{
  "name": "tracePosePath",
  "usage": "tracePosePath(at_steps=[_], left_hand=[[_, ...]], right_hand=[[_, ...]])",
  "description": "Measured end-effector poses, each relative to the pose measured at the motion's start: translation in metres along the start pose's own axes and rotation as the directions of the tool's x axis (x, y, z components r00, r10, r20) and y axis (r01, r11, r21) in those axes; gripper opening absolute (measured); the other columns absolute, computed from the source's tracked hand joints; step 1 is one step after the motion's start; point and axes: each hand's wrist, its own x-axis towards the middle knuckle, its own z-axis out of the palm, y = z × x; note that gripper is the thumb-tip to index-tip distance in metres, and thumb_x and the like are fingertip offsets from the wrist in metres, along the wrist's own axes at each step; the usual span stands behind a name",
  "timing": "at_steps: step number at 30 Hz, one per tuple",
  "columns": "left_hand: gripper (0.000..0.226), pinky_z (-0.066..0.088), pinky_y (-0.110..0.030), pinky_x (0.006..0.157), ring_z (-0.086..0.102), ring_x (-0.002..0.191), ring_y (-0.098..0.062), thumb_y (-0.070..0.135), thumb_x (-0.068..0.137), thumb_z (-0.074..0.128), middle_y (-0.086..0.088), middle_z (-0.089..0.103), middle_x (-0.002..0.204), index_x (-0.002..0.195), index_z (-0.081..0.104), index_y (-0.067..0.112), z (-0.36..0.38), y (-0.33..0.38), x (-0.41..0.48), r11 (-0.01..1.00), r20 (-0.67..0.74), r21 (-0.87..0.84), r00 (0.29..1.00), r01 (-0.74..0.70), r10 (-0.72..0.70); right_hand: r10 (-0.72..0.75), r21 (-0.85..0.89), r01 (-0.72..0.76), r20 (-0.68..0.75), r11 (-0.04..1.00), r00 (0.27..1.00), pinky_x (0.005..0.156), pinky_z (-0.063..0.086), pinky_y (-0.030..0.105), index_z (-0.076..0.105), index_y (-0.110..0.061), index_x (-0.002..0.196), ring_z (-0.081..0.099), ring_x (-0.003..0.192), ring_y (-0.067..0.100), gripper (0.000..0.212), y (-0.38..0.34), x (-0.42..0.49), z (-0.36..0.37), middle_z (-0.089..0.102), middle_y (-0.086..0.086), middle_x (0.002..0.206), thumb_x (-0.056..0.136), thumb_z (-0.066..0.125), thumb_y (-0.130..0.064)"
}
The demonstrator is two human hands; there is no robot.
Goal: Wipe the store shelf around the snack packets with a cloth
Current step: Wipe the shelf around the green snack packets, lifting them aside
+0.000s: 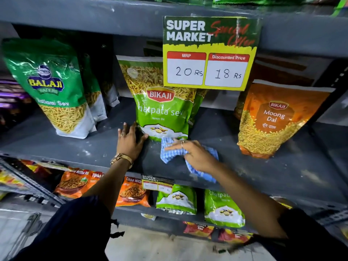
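- Right hand [192, 155], fingers spread flat, pressed one blue checked cloth [170, 152] onto the grey shelf [56, 146], frame centre.
- Left hand [130, 141], fingers straight, touched, perhaps steadied, the chatpata sev packet [162, 110].
- Three front packets stood: also Balaji packet [52, 87] left, Moong Dal packet [273, 119] right.

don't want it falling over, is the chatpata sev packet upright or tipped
Upright: the Bikaji chatpata sev packet stands on its base on the shelf, left hand against its lower corner.
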Motion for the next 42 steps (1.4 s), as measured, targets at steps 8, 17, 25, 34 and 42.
tracePosePath(at_steps=[8, 17, 25, 34, 42], left_hand=[[0.083, 0.010, -0.049, 0.116, 0.034, 0.133, -0.028, 0.070, 0.061, 0.061, -0.011, 0.058, 0.124, 0.120, 0.049, 0.013, -0.005, 0.007, -0.001, 0.982, -0.053, -0.172, 0.995, 0.077, -0.088], [0.100, 0.054, -0.035, 0.087, 0.064, 0.098, -0.010, 0.042, 0.027, 0.095, 0.002, 0.067, 0.109, 0.115, 0.056, 0.012, -0.021, 0.032, 0.048, 0.787, 0.171, -0.587, 0.980, 0.188, -0.106], [0.089, 0.054, -0.031, 0.087, 0.066, 0.098, -0.011, 0.036, 0.031, 0.093, -0.001, 0.069, 0.108, 0.109, 0.060, 0.009, -0.051, 0.029, 0.054, 0.728, 0.088, -0.674, 0.992, 0.126, -0.090], [0.081, 0.055, -0.031, 0.083, 0.068, 0.097, -0.015, 0.019, 0.035, 0.094, -0.003, 0.070, 0.106, 0.107, 0.059, 0.011, -0.088, 0.045, 0.056, 0.657, 0.003, -0.754, 0.999, 0.031, -0.044], [0.073, 0.055, -0.029, 0.086, 0.067, 0.097, -0.010, 0.013, 0.045, 0.093, -0.002, 0.070, 0.107, 0.110, 0.060, 0.010, -0.087, 0.047, 0.062, 0.699, 0.031, -0.715, 0.999, 0.029, -0.010]], right_hand=[[0.000, -0.043, 0.005, 0.113, 0.999, 0.994, 0.110, 0.035, 0.035, 0.061, -0.030, 0.115, 0.048, 0.123, 0.015, 0.075, 0.030, 0.010, 0.013, 0.060, 0.002, 0.128, 0.058, 0.034, 0.010], [0.160, 0.234, -0.085, -0.319, 0.968, 0.934, 0.102, 0.041, 0.026, 0.066, -0.026, 0.106, 0.059, 0.112, 0.009, 0.040, 0.049, -0.042, 0.000, 0.067, -0.001, 0.114, 0.076, 0.050, -0.005], [0.163, -0.102, -0.232, -0.449, 0.967, 0.878, 0.101, 0.031, 0.028, 0.063, -0.014, 0.112, 0.057, 0.111, 0.030, 0.050, 0.032, 0.006, 0.039, 0.067, 0.011, 0.117, 0.066, 0.050, 0.002], [0.048, -0.054, -0.055, -0.135, 0.997, 0.990, 0.110, 0.029, 0.029, 0.056, -0.013, 0.123, 0.045, 0.129, 0.023, 0.044, -0.010, 0.092, 0.071, 0.054, 0.011, 0.135, 0.081, 0.050, -0.003], [-0.050, 0.106, 0.036, 0.136, 0.994, 0.989, 0.108, 0.038, 0.035, 0.060, -0.036, 0.113, 0.046, 0.127, 0.014, 0.058, -0.019, 0.081, 0.077, 0.057, 0.000, 0.133, 0.071, 0.044, 0.001]])
